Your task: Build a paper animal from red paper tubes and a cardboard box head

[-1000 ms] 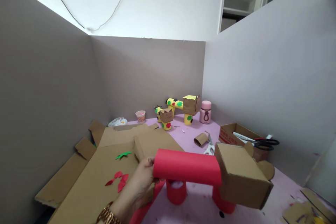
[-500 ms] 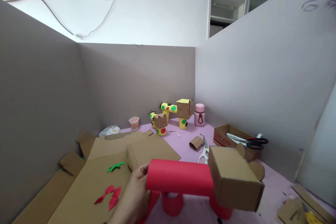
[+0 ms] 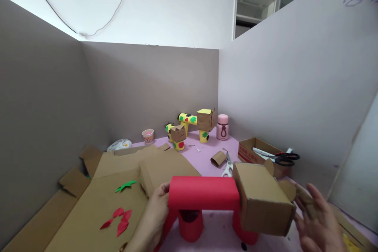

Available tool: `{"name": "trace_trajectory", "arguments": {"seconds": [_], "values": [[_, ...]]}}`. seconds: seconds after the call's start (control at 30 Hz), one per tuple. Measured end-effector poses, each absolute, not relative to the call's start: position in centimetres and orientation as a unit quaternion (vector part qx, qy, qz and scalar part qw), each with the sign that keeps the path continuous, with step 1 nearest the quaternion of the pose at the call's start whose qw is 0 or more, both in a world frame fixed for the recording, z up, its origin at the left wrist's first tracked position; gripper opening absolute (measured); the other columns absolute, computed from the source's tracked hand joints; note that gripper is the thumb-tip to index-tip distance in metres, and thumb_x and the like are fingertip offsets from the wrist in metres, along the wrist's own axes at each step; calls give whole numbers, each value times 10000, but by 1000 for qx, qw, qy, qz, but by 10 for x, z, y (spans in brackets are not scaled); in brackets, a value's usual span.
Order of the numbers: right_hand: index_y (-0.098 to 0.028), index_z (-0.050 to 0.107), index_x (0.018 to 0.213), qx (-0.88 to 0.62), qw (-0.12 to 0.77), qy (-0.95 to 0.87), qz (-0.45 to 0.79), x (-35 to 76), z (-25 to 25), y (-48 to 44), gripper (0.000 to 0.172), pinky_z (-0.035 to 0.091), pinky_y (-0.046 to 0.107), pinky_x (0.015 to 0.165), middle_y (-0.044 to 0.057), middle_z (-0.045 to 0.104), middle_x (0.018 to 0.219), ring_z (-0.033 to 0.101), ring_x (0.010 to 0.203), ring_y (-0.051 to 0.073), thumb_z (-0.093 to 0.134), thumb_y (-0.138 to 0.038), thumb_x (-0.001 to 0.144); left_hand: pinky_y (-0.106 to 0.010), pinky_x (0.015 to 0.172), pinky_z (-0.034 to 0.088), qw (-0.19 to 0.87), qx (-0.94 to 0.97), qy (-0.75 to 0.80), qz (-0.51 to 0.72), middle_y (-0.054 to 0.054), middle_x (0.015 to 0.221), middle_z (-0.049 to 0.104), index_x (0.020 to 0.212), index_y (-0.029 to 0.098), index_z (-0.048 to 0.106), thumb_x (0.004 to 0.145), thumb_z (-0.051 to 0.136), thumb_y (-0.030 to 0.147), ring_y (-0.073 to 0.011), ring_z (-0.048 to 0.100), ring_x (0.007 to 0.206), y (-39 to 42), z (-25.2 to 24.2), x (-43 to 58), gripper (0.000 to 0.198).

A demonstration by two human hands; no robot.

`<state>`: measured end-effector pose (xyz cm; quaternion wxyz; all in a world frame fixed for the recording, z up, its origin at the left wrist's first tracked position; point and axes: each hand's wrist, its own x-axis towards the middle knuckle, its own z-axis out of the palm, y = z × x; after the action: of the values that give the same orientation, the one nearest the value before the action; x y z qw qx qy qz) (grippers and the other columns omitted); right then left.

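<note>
A red tube body (image 3: 203, 193) lies level on two red tube legs, one leg (image 3: 191, 228) under its left part. On its right end sits a brown cardboard box head (image 3: 267, 189) with rounded ear-like tabs. My left hand (image 3: 161, 208) grips the left end of the red body, thumb on its near top edge. Beside the box, my right hand (image 3: 317, 220) has its fingers apart, close to the box's right side; whether it touches the box I cannot tell. A red strip hangs by my left hand, partly hidden.
Cardboard sheets (image 3: 88, 212) cover the left, bearing red cut-outs (image 3: 122, 220) and a green one (image 3: 125, 186). Behind stand yellow spotted cardboard animals (image 3: 203, 120) and a pink bottle (image 3: 222, 128). White scissors (image 3: 227, 169) and an open box of tools (image 3: 246, 151) lie to the right.
My right hand has come into view at the right, beside the box head. My left hand still holds the red body. The camera view has shifted slightly.
</note>
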<state>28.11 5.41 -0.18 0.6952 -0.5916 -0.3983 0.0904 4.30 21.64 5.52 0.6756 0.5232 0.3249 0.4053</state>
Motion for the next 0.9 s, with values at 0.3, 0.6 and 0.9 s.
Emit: {"name": "trace_trajectory", "arguments": {"seconds": [0.3, 0.6, 0.9], "values": [[-265, -92, 1440, -567, 664, -412, 262, 282, -7, 66, 1118, 406, 380, 1009, 158, 276, 1517, 406, 1301, 313, 580, -717, 669, -317, 640, 487, 694, 535, 307, 371, -56, 601, 721, 1018, 121, 698, 724, 667, 279, -213, 651, 600, 222, 44, 46, 335], [-163, 172, 1397, -603, 653, -376, 263, 269, -10, 69, 1037, 523, 340, 863, 182, 626, 1221, 629, 1064, 319, 645, -679, 633, -315, 630, 484, 694, 538, 316, 361, -47, 577, 714, 948, 134, 722, 690, 698, 292, -221, 654, 601, 222, 46, 44, 304], [-165, 285, 1372, -626, 636, -384, 239, 272, -10, 66, 888, 504, 347, 899, 146, 685, 1125, 605, 1099, 319, 681, -540, 671, -275, 603, 476, 672, 532, 348, 380, -52, 587, 717, 879, 116, 734, 680, 698, 269, -215, 660, 624, 217, 52, 43, 253]]}}
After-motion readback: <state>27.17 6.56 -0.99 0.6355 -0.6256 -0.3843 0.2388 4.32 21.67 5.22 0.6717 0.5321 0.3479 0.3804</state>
